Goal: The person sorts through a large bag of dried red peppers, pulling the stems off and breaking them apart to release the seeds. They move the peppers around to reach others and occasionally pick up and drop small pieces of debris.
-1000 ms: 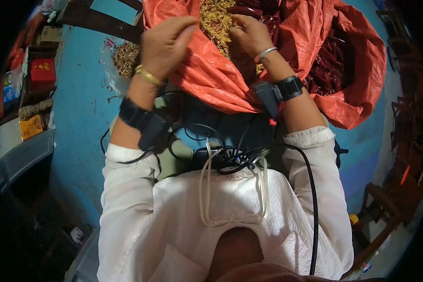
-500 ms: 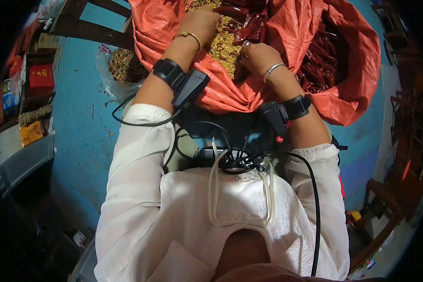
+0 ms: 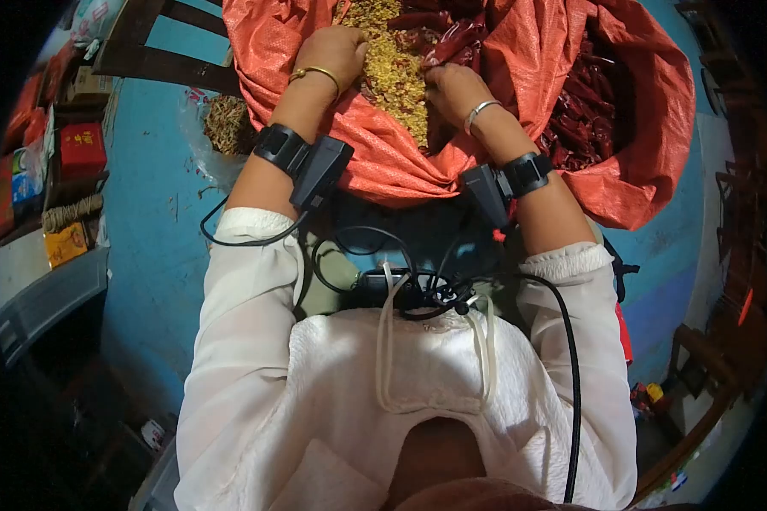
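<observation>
My left hand (image 3: 331,56) is at the left side of an open red woven sack (image 3: 383,157), beside a heap of yellow seeds (image 3: 394,72). Its fingers are bent and what they hold, if anything, is hidden. My right hand (image 3: 457,92) lies at the right edge of the seeds, fingers curled, close below dark red dried chillies (image 3: 460,43); its fingertips are too small to read. Both wrists carry a bangle and a strapped black device.
To the right, a second red sack (image 3: 669,128) holds dried chillies (image 3: 584,111). A clear plastic bag with dry stalks (image 3: 228,123) lies on the blue floor (image 3: 145,281) at left, near a dark wooden chair (image 3: 166,66). Shelves with packets stand far left. Black cables cross my lap.
My left hand has moved left and slightly down, away from the middle of the seeds. My right hand has shifted slightly left and up. More of the yellow seeds shows between them.
</observation>
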Demonstrator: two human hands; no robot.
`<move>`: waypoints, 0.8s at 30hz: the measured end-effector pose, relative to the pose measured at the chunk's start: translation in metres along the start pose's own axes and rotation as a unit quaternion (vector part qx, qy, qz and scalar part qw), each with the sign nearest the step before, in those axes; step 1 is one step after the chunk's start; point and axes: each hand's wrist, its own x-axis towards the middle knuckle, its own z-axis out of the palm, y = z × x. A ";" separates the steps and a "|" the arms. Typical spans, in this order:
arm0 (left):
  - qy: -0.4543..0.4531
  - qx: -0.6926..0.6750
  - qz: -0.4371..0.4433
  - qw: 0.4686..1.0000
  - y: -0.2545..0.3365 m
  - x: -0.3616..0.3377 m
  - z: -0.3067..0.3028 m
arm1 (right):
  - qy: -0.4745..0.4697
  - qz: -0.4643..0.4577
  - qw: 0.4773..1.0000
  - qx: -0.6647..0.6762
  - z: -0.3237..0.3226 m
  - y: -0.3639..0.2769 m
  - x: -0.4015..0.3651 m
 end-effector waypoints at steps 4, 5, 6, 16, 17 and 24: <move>0.046 -0.041 -0.008 0.998 -0.003 -0.007 -0.004 | 0.123 -0.035 0.985 0.114 0.011 -0.003 0.022; 0.044 -0.050 -0.020 0.998 -0.002 -0.008 -0.007 | 0.122 -0.035 0.985 0.113 0.013 -0.001 0.024; 0.044 -0.051 -0.022 0.997 -0.002 -0.007 -0.008 | 0.147 -0.045 0.979 0.137 0.010 -0.003 0.025; -0.151 -0.067 0.094 0.982 0.015 -0.011 0.001 | -0.180 -0.174 0.964 0.088 0.006 -0.039 -0.021; -0.224 -0.002 0.101 0.969 0.018 -0.014 -0.001 | -0.195 -0.158 0.967 0.040 0.019 -0.045 -0.020; -0.263 0.132 0.003 0.956 -0.016 -0.033 -0.029 | -0.057 -0.138 0.987 0.065 0.019 -0.033 0.013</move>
